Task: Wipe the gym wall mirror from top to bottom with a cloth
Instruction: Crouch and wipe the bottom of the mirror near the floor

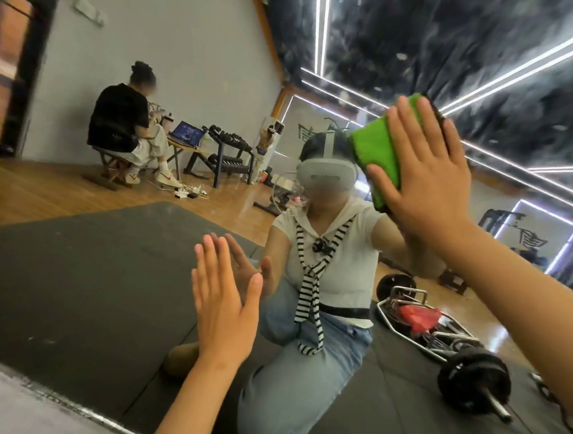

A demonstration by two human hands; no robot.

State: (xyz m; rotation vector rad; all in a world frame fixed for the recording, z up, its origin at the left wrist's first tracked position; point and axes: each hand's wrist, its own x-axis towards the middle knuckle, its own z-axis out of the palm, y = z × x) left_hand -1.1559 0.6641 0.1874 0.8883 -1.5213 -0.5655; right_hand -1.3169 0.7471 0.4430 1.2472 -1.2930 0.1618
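The wall mirror (114, 273) fills almost the whole head view and reflects the gym. A folded green cloth (378, 152) lies flat on the glass at upper right. My right hand (428, 175) presses on it with straight, spread fingers. My left hand (223, 300) rests flat on the glass lower down, left of centre, fingers straight, holding nothing. Its reflection meets it palm to palm. My own kneeling reflection sits between the two hands.
The mirror's bottom edge (56, 400) runs along the lower left above a pale floor strip. Reflected behind me are dark floor mats, a barbell frame with plates (439, 333), a dumbbell rack (228, 153) and a seated person (123, 123) at a laptop.
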